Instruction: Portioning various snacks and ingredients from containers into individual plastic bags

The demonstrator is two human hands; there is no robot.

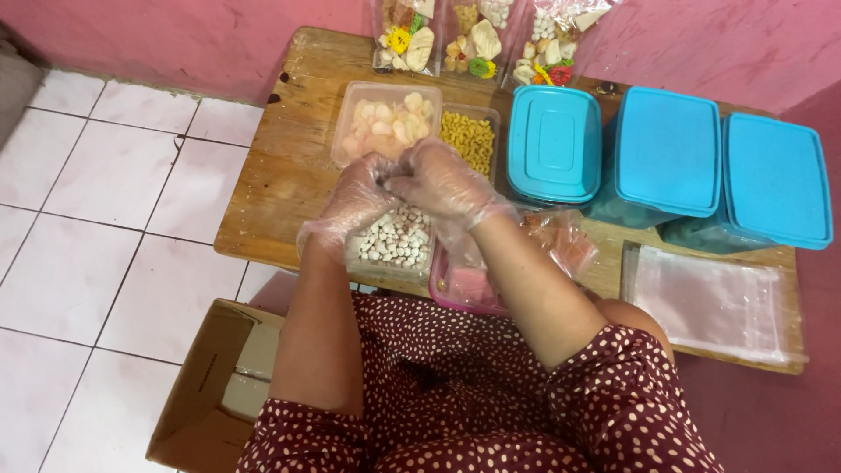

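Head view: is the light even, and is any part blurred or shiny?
Head view: soft, even light, only faint shadows; mild glare on the blue lids and the stack of clear bags; the gloved left hand and right hand look slightly soft; table edges bend a little.

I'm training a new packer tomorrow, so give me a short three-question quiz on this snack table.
1. True or false: both hands wear clear plastic gloves.
2. How many blue lids show on the table? A) two B) three C) five
3. Fill in: the stack of clear bags lies on the person's ____ side.

Key: 1 true; 2 B; 3 right.
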